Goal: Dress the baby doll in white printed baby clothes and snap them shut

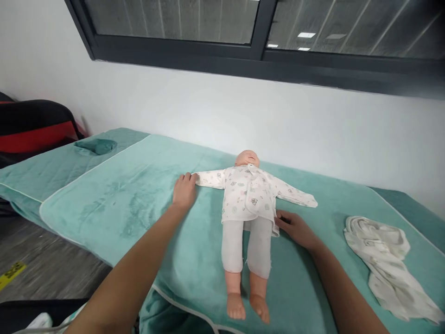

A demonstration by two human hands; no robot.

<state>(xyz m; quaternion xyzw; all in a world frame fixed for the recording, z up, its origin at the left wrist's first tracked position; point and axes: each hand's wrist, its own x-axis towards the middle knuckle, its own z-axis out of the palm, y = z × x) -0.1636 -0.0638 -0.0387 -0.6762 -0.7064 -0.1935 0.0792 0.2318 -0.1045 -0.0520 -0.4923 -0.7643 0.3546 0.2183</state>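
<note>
A baby doll (247, 158) lies on its back on a teal padded bed, its head toward the wall. It wears a white printed baby jacket (239, 199) with long sleeves spread to both sides; soft white cloth covers its thighs and its feet are bare. My left hand (185, 189) is closed on the cuff of the sleeve on the left. Beside the jacket's lower right edge is my right hand (295, 227), its fingers curled at the hem. What its fingertips grip is partly hidden by the cloth.
Folded white baby clothes (382, 260) lie on the teal bed cover (121, 204) at the right. A face hole (99, 146) shows at the bed's left end, near a black and red chair (38, 125). The white wall and dark window frame (208, 55) rise behind.
</note>
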